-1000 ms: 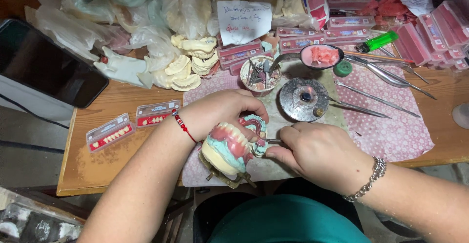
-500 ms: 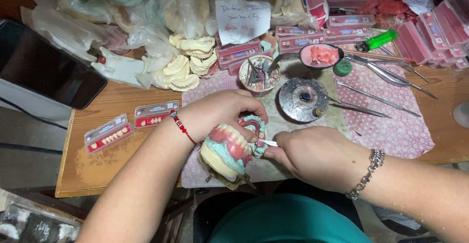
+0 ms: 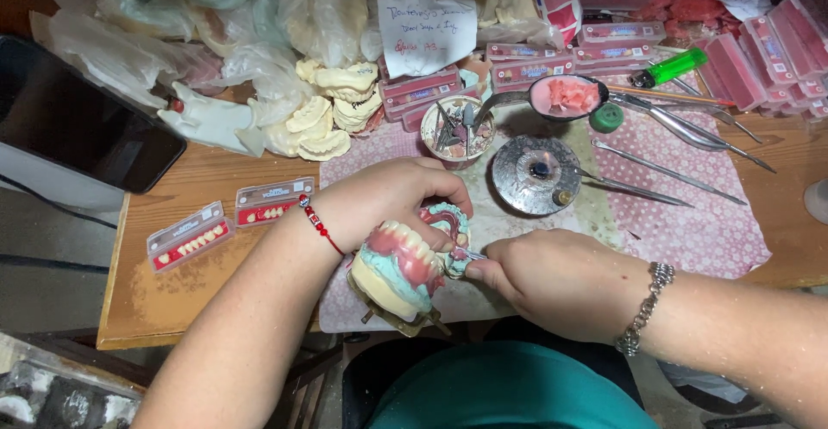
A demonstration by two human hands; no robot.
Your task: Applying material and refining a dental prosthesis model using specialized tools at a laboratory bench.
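Head view: my left hand [image 3: 392, 200] grips the denture model [image 3: 401, 265] at the bench's front edge; my right hand [image 3: 552, 278] pinches a small tool [image 3: 472, 255], which could slip and knock a tooth loose.

I am holding in my left hand [image 3: 388, 200] a denture model with pink gums, cream-white teeth and a pale turquoise and yellowish plaster base [image 3: 398, 267]. On that wrist I am wearing a thin red bracelet with one white bead [image 3: 317, 220]; on my right wrist a silver chain bracelet [image 3: 642, 308] is shining. The wooden table [image 3: 185, 295] is showing a warm orange-brown colour. The cloth with a small pink-and-white pattern [image 3: 690, 218] is lying under grey metal tools [image 3: 664, 170]. A bright green lighter [image 3: 668, 67] is lying near flat pink boxes [image 3: 733, 71]. The small spoon [image 3: 565, 97] is holding pink wax. My clothing [image 3: 509, 394] is looking teal.
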